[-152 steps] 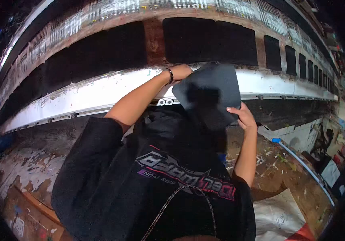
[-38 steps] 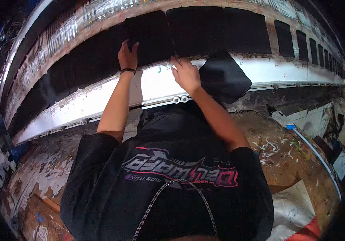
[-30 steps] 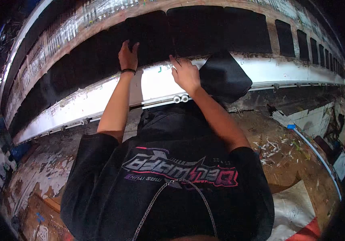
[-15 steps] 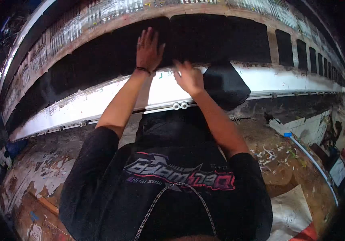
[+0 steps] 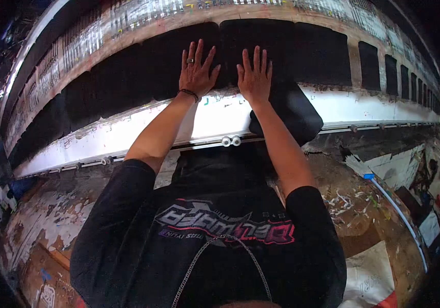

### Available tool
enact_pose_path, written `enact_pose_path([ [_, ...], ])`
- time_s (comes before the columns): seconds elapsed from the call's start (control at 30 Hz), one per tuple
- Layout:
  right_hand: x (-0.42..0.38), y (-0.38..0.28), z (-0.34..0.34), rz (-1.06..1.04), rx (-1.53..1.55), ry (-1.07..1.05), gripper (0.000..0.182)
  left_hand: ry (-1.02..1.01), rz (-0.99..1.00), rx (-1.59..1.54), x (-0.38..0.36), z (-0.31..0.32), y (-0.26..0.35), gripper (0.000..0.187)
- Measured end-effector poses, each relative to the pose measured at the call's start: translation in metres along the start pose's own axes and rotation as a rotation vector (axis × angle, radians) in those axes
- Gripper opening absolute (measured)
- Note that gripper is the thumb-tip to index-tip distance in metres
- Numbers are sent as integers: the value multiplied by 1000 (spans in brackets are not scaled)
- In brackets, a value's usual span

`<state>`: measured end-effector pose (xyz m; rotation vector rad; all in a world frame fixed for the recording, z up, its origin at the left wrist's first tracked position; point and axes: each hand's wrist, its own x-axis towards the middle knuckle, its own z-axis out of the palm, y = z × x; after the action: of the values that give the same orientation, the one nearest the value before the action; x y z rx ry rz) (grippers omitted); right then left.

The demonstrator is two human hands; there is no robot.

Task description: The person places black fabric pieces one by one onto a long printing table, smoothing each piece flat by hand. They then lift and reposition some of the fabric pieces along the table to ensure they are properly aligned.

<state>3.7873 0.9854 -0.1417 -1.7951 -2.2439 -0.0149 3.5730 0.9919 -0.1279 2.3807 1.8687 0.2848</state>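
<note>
Both hands rest on black fabric panels laid in a row along a long table. My left hand (image 5: 198, 72), with a ring and a dark bracelet, lies flat with fingers spread near the edge of one black panel (image 5: 174, 56). To its right my right hand (image 5: 255, 77) presses flat, fingers apart, on the neighbouring black panel (image 5: 281, 43). A loose black piece (image 5: 297, 115) hangs over the white table edge (image 5: 220, 115) beneath my right forearm.
Further black panels (image 5: 368, 64) continue to the right. Along the table's near side runs a metal rail (image 5: 343, 129) with small rollers (image 5: 226, 141). A blue-tipped pale tube (image 5: 394, 205) and scraps (image 5: 343, 200) lie on the floor at the right.
My right hand has moved up from the table's white edge onto the panel, and its fingers have opened out flat. My left hand has shifted slightly right and down.
</note>
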Motion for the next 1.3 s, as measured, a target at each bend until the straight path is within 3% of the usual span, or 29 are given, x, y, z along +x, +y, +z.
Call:
enact_pose_path([
  [0.73,3,-8,0,23,-5,47,59,2,-16,-11,8,-5,10,62],
  [0.83,8,-6,-7,57,69,-15,60,123,117,-137,22,3,29,62],
  [0.9,19,15,-36,28,63,24,53,47,154,-116,24,12,35,62],
  [0.97,25,59,-84,146,276,64,40,-38,186,-91,25,14,40,62],
  [1.03,-1,126,-99,137,201,321,28,-53,171,-39,23,13,39,64],
  [1.1,-37,187,-113,411,165,57,32,12,171,-39,16,17,41,60],
  [1.17,-67,210,-135,535,118,-175,43,74,173,-32,9,3,53,57],
  [1.2,-77,213,-137,535,123,-173,43,15,151,-171,-5,-12,69,51],
  [1.27,-92,218,-134,655,470,-501,43,-163,120,-433,-28,-34,101,41],
  [1.3,-97,222,-122,648,483,-501,43,-280,105,-555,-37,-41,115,37],
])
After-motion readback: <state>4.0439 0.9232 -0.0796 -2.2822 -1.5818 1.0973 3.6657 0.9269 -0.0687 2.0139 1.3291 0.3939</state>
